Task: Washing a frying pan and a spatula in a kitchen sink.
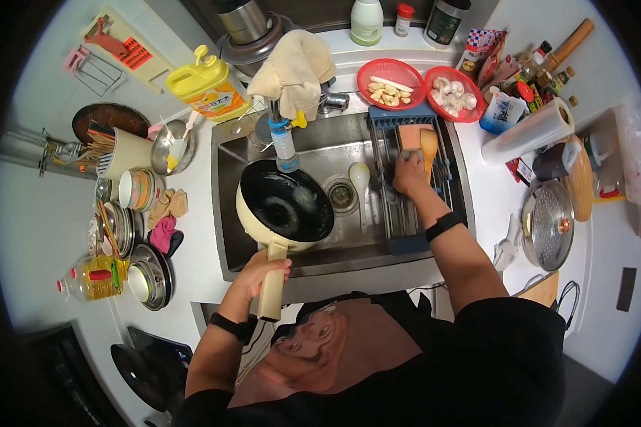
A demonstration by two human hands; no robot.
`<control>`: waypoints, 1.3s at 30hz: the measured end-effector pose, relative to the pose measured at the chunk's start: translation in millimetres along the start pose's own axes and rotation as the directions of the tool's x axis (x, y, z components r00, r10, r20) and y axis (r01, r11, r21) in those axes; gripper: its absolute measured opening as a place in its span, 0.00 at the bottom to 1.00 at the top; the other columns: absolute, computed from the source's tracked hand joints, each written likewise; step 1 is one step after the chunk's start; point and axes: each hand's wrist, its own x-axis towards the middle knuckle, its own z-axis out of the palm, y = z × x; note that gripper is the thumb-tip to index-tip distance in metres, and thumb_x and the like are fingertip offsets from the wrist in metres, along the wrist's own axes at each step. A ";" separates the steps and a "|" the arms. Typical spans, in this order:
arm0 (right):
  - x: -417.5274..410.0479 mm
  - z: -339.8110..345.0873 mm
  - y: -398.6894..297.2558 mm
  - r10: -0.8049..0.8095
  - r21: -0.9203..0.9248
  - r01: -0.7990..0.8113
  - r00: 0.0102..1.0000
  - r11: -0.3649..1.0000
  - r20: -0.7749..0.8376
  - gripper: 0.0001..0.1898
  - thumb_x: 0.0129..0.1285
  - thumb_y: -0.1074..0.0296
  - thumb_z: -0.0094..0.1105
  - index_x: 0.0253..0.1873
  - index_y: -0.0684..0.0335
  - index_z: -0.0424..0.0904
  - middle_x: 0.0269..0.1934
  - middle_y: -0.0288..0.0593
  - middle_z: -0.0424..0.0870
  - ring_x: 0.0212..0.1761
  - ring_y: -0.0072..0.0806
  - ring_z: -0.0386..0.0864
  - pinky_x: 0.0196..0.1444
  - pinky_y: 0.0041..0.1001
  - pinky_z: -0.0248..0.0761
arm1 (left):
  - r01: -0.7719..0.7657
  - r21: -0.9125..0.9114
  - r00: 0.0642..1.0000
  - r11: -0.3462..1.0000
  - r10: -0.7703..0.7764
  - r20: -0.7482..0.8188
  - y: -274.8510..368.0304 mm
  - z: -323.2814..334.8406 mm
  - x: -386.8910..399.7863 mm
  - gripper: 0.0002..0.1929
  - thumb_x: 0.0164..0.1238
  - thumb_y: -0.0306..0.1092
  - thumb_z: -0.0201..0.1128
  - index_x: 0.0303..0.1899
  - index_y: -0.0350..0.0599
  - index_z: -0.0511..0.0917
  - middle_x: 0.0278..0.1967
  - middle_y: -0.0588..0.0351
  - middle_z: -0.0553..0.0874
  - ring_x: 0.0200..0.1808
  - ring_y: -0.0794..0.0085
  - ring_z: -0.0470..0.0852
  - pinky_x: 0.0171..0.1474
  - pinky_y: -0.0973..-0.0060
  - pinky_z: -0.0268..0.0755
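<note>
My left hand [259,271] is wrapped around the cream handle [272,291] of a wok-style frying pan [287,200]. The pan is black inside, cream outside, and tilts over the left of the steel sink [320,256]. Its far rim lies below the faucet's clear spout extension [284,149]. My right hand [411,175] reaches onto a dish rack [406,216] across the sink's right side. Its fingertips are at a pinkish sponge-like block [410,137], beside a wooden spatula [428,147]; whether they grip anything is unclear. A white spoon [359,179] rests near the drain [341,195].
Red baskets of peeled garlic [390,61] and garlic bulbs [454,96] stand behind the rack. A yellow detergent jug [213,91] is back left; stacked bowls [139,189] line the left counter. At right lie a plastic film roll [529,131] and a glass lid [548,224].
</note>
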 end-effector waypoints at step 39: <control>-62.9 120.5 -164.5 -0.454 0.257 0.379 0.658 0.889 0.601 0.34 0.51 0.65 0.56 0.62 0.65 0.51 0.57 0.64 0.57 0.60 0.55 0.55 0.57 0.48 0.54 | 0.082 0.188 0.976 0.979 -0.117 0.182 -42.3 -11.0 -3.9 0.43 0.38 0.19 0.59 0.62 0.55 0.51 0.37 0.55 0.71 0.28 0.72 0.75 0.26 0.76 0.72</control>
